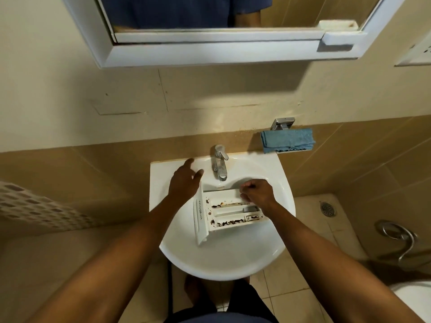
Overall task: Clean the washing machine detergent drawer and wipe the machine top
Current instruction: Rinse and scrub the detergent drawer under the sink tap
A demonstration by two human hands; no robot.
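Observation:
The white detergent drawer lies in the white sink basin, its front panel to the left and dark grime in its compartments. My right hand grips the drawer's far right edge with curled fingers. My left hand hovers over the sink's back left rim, fingers apart, holding nothing, just left of the chrome tap. A folded blue cloth rests on a ledge behind the sink to the right.
A white-framed mirror hangs on the tiled wall above. A floor drain and a metal hose holder sit at the right. A white perforated basket is at the left.

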